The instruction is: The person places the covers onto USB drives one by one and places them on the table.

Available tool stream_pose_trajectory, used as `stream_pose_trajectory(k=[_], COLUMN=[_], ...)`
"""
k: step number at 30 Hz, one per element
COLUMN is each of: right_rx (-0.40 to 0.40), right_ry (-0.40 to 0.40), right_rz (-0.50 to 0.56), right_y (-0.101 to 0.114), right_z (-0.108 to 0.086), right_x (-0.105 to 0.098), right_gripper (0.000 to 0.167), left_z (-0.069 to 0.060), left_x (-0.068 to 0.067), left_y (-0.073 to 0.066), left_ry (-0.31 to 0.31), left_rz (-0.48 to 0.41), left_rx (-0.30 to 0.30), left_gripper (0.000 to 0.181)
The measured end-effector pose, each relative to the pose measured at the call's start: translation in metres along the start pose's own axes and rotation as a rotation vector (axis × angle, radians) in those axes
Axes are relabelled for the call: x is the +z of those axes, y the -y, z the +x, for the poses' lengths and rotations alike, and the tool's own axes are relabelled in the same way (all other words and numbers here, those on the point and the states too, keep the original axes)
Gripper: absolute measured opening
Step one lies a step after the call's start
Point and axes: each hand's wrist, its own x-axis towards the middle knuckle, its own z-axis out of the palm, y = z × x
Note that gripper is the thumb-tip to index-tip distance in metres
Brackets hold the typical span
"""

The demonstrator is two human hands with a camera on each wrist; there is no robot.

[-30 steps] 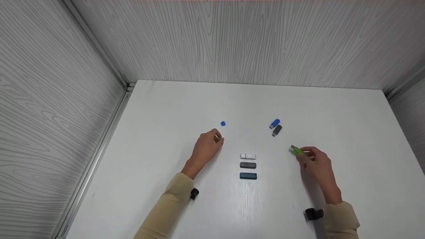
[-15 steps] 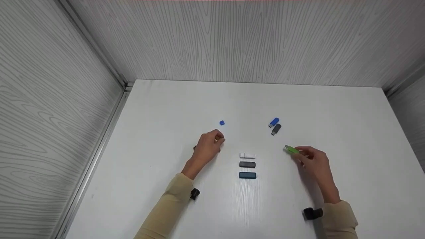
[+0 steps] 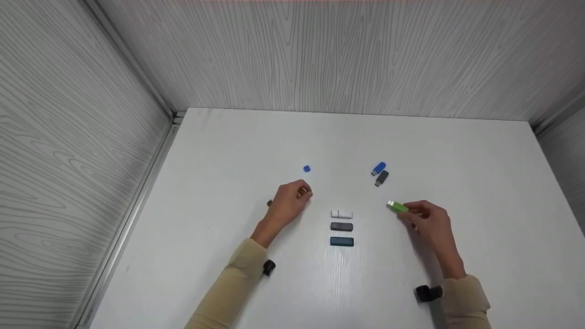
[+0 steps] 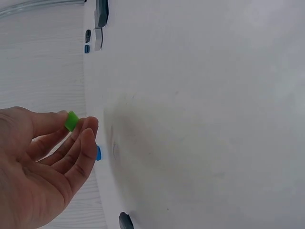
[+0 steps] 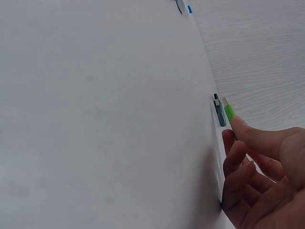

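Between thumb and fingers, the left hand (image 3: 285, 205) pinches a small green cap (image 4: 71, 121), which shows in the left wrist view. The right hand (image 3: 432, 224) pinches a green USB stick (image 3: 397, 206), its metal plug bare and pointing left toward the other hand. Beyond the hands, a blue USB stick (image 3: 379, 168) and a dark grey one (image 3: 382, 178) lie side by side with plugs exposed. A small blue cap (image 3: 306, 168) lies above the left hand. A dark piece (image 3: 269, 203) is partly hidden behind the left hand.
Between the forearms, a white stick (image 3: 342, 214), a dark grey stick (image 3: 342, 226) and a teal stick (image 3: 342, 241) lie in a column. Wood-grain panels (image 3: 320, 55) rise behind the white table (image 3: 228, 137) and at both sides.
The right hand has moved a little left with the green stick, whose plug has turned further left. The left hand has shifted slightly right, and the dark piece has come into view beside it.
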Motion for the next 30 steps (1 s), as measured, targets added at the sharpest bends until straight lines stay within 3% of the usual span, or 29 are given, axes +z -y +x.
stream_pose_trajectory(k=[21, 30], right_rx=[0.005, -0.033], right_ry=[0.065, 0.097], right_rz=[0.02, 0.018], right_y=[0.012, 0.02], right_z=[0.012, 0.014], right_x=[0.011, 0.025], right_gripper=[0.035, 0.032], left_z=[0.007, 0.008], left_x=[0.005, 0.008], left_y=[-0.007, -0.011], left_ry=[0.067, 0.105], left_rz=[0.046, 0.069], left_rx=[0.048, 0.167], left_gripper=[0.011, 0.013])
